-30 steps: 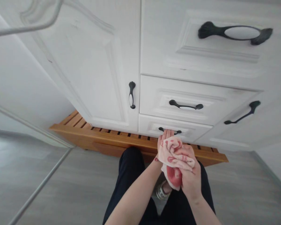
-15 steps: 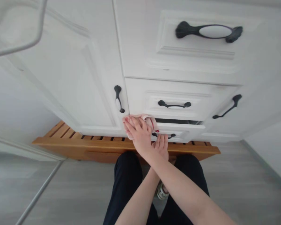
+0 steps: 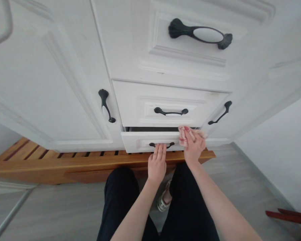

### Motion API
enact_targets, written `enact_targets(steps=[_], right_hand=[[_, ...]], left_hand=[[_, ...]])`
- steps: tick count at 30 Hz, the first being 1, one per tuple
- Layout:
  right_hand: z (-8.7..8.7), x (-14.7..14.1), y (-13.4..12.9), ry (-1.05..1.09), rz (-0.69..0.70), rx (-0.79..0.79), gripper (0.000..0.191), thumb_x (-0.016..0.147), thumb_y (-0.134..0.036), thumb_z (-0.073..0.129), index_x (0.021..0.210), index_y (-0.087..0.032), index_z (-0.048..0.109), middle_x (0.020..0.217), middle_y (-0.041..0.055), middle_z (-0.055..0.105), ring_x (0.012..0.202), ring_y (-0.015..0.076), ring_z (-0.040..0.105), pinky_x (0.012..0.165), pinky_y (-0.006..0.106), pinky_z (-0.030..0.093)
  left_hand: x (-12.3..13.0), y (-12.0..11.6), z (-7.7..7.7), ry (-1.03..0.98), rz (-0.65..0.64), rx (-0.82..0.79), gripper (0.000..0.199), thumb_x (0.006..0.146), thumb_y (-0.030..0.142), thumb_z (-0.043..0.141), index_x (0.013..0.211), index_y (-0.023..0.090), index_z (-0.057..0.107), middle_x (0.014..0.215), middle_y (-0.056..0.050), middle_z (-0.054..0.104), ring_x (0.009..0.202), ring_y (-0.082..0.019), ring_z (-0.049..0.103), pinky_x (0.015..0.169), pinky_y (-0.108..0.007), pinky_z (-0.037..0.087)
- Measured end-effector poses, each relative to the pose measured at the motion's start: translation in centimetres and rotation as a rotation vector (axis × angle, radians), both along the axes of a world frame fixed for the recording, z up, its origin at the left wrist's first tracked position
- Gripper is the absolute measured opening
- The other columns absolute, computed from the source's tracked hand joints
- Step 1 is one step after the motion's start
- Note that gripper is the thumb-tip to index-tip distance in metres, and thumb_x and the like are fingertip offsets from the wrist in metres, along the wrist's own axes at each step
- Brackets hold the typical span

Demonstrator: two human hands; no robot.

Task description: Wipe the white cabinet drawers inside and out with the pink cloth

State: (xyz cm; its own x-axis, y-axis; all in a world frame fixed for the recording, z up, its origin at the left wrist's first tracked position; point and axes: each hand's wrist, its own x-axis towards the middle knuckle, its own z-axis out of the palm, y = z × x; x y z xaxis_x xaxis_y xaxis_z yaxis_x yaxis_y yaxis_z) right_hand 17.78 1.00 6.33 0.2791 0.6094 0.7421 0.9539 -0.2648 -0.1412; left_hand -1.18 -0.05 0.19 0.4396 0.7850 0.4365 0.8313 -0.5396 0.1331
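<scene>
The bottom drawer [image 3: 131, 142] of a white cabinet is pulled out a little, leaving a dark gap above its front. My left hand [image 3: 157, 165] has its fingers together at the black drawer handle [image 3: 171, 145], gripping it; the fingertips cover part of the handle. Bunched under my right hand [image 3: 193, 149] is a pink and white cloth [image 3: 183, 133] with red marks. It is pressed against the top edge of the drawer front near its right end, and my fingers close on it.
Above is a closed drawer with a black and white handle [image 3: 171, 111], and over it a larger handle [image 3: 200, 34]. Cabinet doors flank the drawers. A slatted wooden platform [image 3: 90, 164] runs below, in front of my knees. Red wooden legs [image 3: 288, 217] stand at lower right.
My right hand has slid the cloth from the drawer front's left end to its right end, so my arms are uncrossed. My left hand stays at the handle. The view has shifted right.
</scene>
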Motion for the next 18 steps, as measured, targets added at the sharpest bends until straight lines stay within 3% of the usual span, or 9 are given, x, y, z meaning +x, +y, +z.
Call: enact_targets(steps=[3, 6, 8, 11, 18], right_hand=[[0.1, 5.4, -1.9, 0.138, -0.164, -0.068, 0.045, 0.095, -0.029, 0.048, 0.137, -0.024, 0.065, 0.122, 0.0168, 0.057, 0.108, 0.0304, 0.051, 0.093, 0.047, 0.042], [-0.6, 7.7, -4.2, 0.377, -0.256, -0.195, 0.055, 0.087, -0.024, 0.049, 0.14, -0.023, 0.062, 0.11, 0.0141, 0.057, 0.097, 0.0275, 0.054, 0.084, 0.043, 0.045], [-1.4, 7.5, -5.3, 0.513, -0.212, -0.126, 0.058, 0.082, -0.024, 0.051, 0.139, -0.021, 0.061, 0.109, 0.0134, 0.056, 0.097, 0.0274, 0.055, 0.085, 0.043, 0.046], [-1.6, 5.4, -5.3, 0.622, -0.098, 0.1, 0.059, 0.08, -0.029, 0.056, 0.138, -0.018, 0.059, 0.114, 0.0139, 0.055, 0.105, 0.029, 0.055, 0.095, 0.047, 0.045], [1.8, 1.2, -2.7, 0.757, 0.059, 0.372, 0.058, 0.079, -0.036, 0.069, 0.135, -0.021, 0.061, 0.123, 0.0111, 0.052, 0.105, 0.0234, 0.061, 0.102, 0.043, 0.047]], left_hand=[[0.0, 0.1, 0.0, 0.016, 0.004, 0.021, 0.074, 0.093, 0.012, 0.044, 0.161, 0.015, 0.016, 0.168, -0.006, 0.027, 0.155, -0.023, 0.025, 0.102, -0.038, 0.049], [0.1, 0.3, -0.3, 0.043, 0.016, 0.033, 0.077, 0.092, 0.012, 0.045, 0.162, 0.015, 0.013, 0.169, -0.007, 0.023, 0.155, -0.024, 0.024, 0.102, -0.039, 0.05], [0.2, 0.5, -0.3, 0.059, 0.02, 0.033, 0.078, 0.091, 0.012, 0.046, 0.162, 0.015, 0.013, 0.169, -0.008, 0.023, 0.155, -0.025, 0.024, 0.101, -0.04, 0.05], [0.4, 1.0, 0.0, 0.078, 0.022, 0.013, 0.078, 0.091, 0.011, 0.044, 0.162, 0.016, 0.012, 0.17, -0.007, 0.02, 0.157, -0.024, 0.02, 0.102, -0.039, 0.05], [0.5, 2.9, 0.6, 0.09, 0.015, -0.028, 0.081, 0.089, 0.007, 0.041, 0.162, 0.016, 0.01, 0.17, -0.008, 0.02, 0.158, -0.025, 0.015, 0.1, -0.037, 0.052]])
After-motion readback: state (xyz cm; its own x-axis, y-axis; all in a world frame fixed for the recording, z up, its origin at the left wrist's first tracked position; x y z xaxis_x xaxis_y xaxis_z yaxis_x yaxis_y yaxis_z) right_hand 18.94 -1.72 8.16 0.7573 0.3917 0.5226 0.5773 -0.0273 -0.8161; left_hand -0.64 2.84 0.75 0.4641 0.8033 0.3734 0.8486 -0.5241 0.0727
